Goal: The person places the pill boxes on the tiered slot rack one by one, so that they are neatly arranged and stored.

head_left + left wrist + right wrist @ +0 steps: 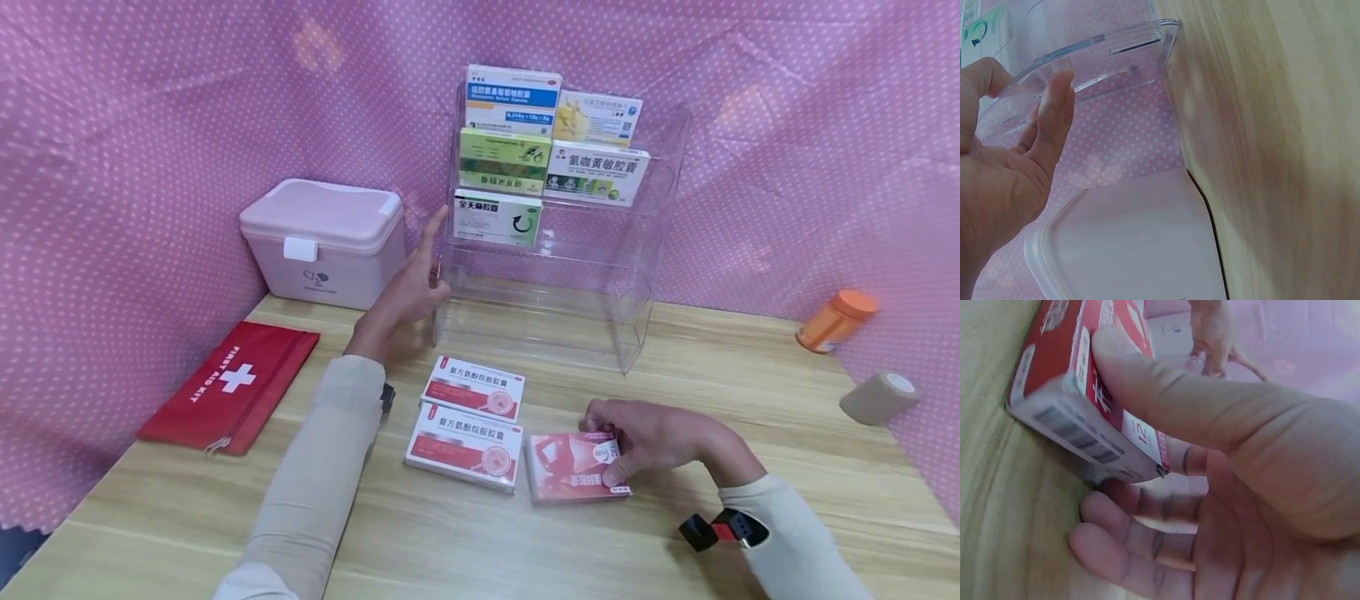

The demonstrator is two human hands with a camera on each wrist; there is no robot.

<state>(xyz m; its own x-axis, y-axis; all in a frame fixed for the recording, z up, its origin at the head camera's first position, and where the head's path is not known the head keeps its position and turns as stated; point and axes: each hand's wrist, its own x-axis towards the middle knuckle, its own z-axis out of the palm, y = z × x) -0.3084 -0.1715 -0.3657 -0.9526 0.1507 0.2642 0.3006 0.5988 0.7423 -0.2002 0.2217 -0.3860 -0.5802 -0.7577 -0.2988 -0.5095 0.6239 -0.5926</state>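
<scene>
My right hand point(660, 437) pinches a red and pink medicine box point(555, 467), thumb on its printed face and index finger at its far side. In the right wrist view the box's barcode end point(1079, 434) faces the camera, and the other fingers curl loosely below. My left hand point(408, 287) is at the left side panel of a clear acrylic display rack point(540, 325), fingers extended along its edge. Two red and white medicine boxes, an upper one point(474, 387) and a lower one point(465, 446), lie on the table left of the pinched box.
Several medicine boxes stand on the rack's upper tiers, the lowest a green and white box point(497, 218). A pink lidded case point(322, 242) and a red first aid pouch point(232, 383) sit left. An orange bottle point(836, 321) and a beige bandage roll point(877, 398) are right.
</scene>
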